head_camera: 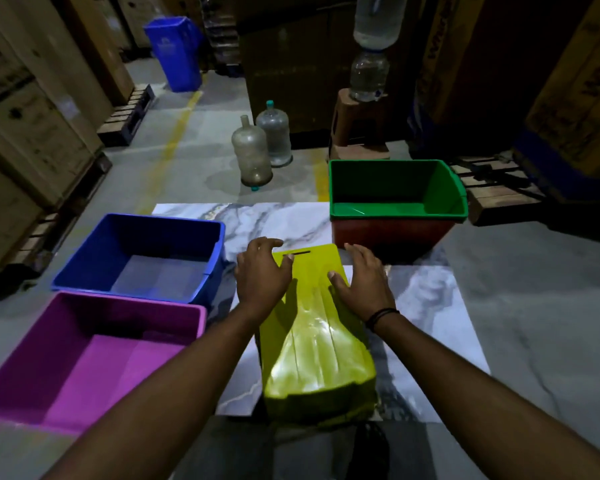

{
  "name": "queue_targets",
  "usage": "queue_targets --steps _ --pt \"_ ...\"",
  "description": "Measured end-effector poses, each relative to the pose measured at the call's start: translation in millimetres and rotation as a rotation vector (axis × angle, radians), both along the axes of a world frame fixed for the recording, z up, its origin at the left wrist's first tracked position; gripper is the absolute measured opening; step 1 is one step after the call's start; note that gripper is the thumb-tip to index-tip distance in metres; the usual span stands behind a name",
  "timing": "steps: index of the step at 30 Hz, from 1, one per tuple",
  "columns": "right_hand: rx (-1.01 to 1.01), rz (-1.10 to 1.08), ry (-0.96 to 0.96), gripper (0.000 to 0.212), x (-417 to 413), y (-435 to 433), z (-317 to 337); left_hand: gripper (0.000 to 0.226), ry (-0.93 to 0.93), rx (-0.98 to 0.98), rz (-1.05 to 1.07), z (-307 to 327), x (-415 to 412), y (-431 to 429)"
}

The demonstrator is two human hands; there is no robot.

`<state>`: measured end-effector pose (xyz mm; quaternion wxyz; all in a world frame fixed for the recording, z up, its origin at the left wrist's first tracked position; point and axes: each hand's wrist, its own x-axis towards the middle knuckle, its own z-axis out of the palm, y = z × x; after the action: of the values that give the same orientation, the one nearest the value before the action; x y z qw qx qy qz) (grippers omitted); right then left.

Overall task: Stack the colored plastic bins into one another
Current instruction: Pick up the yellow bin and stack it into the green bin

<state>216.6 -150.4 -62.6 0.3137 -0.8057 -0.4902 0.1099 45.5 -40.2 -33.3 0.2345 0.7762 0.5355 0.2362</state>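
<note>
A yellow bin (314, 344) lies overturned in the middle of the marble sheet, its base facing up. My left hand (262, 275) grips its far left edge and my right hand (362, 280) grips its far right edge. A green bin (395, 192) sits nested inside a red bin (388, 233) at the far right of the sheet. To the left stands a blue bin (142, 254), upright and hollow. A magenta bin (84, 355) stands just in front of it, nearest me on the left.
The marble sheet (430, 299) lies on a grey concrete floor. Two big water jugs (260, 150) stand beyond it, with a brown stool (357, 129) carrying bottles to their right. Cardboard boxes on wooden pallets (35, 109) line both sides. A blue dustbin (175, 51) stands far back.
</note>
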Motion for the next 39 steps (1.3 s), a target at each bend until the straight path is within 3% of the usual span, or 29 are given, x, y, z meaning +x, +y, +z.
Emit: queue_targets --steps 5,10,14,19,24,28,30,34,35,37,38,39 --pt "-0.117 -0.066 0.106 0.073 -33 -23 3 0.07 0.023 -0.158 0.049 -9 -24 -23" --pt "-0.226 -0.169 0.239 0.074 -51 -45 -3 0.098 -0.059 -0.457 0.066 -18 -40 -42" --pt "-0.229 -0.185 0.345 0.053 -61 -54 -7 0.08 -0.086 -0.609 0.056 -23 -50 -54" --pt "-0.101 -0.242 0.509 0.034 -70 -61 1 0.067 -0.289 -0.637 0.043 -10 -61 -60" --pt "0.2 -0.326 0.585 0.031 -67 -66 14 0.066 -0.511 -0.604 0.026 24 -67 -48" --pt "0.374 -0.386 0.702 0.073 -62 -64 31 0.1 -0.632 -0.573 0.005 47 -67 -34" --pt "0.404 -0.419 0.709 0.077 -53 -61 36 0.091 -0.707 -0.589 0.006 53 -66 -27" --pt "0.467 -0.382 0.763 0.031 -61 -58 65 0.103 -0.758 -0.659 -0.019 76 -63 -23" --pt "0.48 -0.35 0.791 0.028 -60 -58 66 0.097 -0.774 -0.671 -0.035 77 -62 -21" --pt "0.485 -0.26 0.756 0.02 -57 -60 60 0.057 -0.83 -0.717 -0.059 81 -62 -20" --pt "0.479 -0.238 0.689 0.024 -55 -63 58 0.042 -0.863 -0.765 -0.053 82 -63 -18" --pt "0.46 -0.221 0.618 0.044 -50 -66 53 0.036 -0.884 -0.814 -0.037 80 -66 -15"
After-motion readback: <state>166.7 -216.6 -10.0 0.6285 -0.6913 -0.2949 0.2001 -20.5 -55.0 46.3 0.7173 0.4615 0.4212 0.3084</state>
